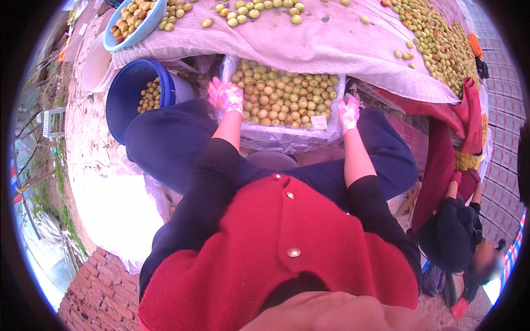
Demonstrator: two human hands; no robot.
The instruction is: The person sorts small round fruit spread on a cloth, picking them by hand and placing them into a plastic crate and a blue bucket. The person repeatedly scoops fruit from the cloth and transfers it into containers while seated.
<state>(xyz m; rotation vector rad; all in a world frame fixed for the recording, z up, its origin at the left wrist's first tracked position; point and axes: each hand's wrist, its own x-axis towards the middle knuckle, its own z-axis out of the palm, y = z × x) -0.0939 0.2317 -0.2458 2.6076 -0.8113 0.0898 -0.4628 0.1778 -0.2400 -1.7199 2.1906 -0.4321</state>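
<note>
In front of my lap stands a crate lined with clear plastic [265,138], full of small round yellow-green fruits [287,94]. A small white card [319,122] lies on the fruit at the near right corner. My left hand [225,97], in a pink-and-white glove, is at the crate's left edge beside the plastic lining, its fingers spread. At the opposite edge is my right hand [349,113], gloved alike, thumb and fingers apart, against or close to the lining. No fruit shows in either hand.
A tilted blue bucket [124,105] with some fruit lies at left. Behind the crate, a cloth-covered surface [331,44] carries loose fruit and a light-blue basin [149,30], with a large fruit heap [436,49] at right. Another person [450,231] works at the far right.
</note>
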